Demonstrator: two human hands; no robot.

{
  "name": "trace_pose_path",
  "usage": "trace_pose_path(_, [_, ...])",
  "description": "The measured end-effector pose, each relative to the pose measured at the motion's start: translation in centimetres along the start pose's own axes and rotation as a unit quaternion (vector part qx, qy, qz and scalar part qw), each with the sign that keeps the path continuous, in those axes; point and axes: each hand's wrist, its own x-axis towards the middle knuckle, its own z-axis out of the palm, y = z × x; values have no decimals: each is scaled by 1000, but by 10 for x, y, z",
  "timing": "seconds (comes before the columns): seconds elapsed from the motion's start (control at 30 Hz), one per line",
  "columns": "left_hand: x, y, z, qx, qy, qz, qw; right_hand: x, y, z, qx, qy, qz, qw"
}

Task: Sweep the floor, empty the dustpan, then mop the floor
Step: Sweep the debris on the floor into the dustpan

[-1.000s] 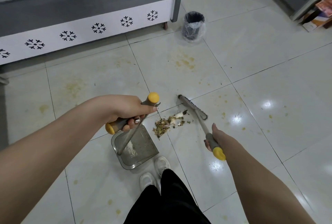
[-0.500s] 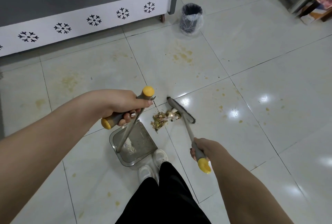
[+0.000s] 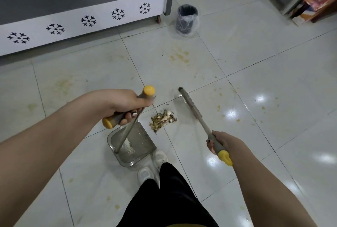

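My left hand [image 3: 125, 105] grips the grey, yellow-capped handle of a metal dustpan [image 3: 134, 147], which rests on the white tile floor just ahead of my shoes. A small pile of greenish-brown debris [image 3: 162, 119] lies on the floor just beyond the pan's open edge. My right hand [image 3: 219, 142] holds the grey, yellow-ended handle of a broom. The broom head [image 3: 189, 102] sits to the right of the pile and appears lifted slightly, apart from the debris. White residue lies inside the pan.
A lined black waste bin [image 3: 187, 19] stands at the far centre beside a white freezer cabinet [image 3: 82, 20] with snowflake marks. Yellowish stains [image 3: 179, 56] spot the tiles. Boxes [image 3: 317, 6] sit at the far right. My white shoes [image 3: 153, 164] are behind the pan.
The broom head has swung back to the right, away from the debris pile it was touching. My right hand moved right. The dustpan and left hand stayed in place.
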Motion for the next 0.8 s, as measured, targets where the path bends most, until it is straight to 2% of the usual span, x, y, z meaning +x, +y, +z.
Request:
trace_pose_path(0.1, [2, -1, -2, -1, 7, 4, 1000, 5, -1, 12, 5, 16, 3, 1000])
trace_pose_path(0.17, [4, -1, -3, -2, 12, 8, 1000, 5, 9, 30, 52, 9, 12, 999])
trace_pose_path(0.3, [6, -1, -5, 3, 19, 12, 1000, 8, 40, 67, 134, -34, 53, 989])
trace_pose_path(0.43, [4, -6, -10, 7, 28, 13, 999, 6, 21, 57, 176, -86, 73, 978])
trace_pose_path(0.6, [2, -14, -20, 12, 35, 21, 999, -19, -12, 27, 83, -129, 67, 986])
trace_pose_path(0.7, [3, -21, -30, 18, 30, 23, 999, -21, -15, 29, -4, -86, 30, 996])
trace_pose_path(0.8, [5, -31, -40, 22, 14, 19, 999, -11, -20, 30, -39, -57, 7, 998])
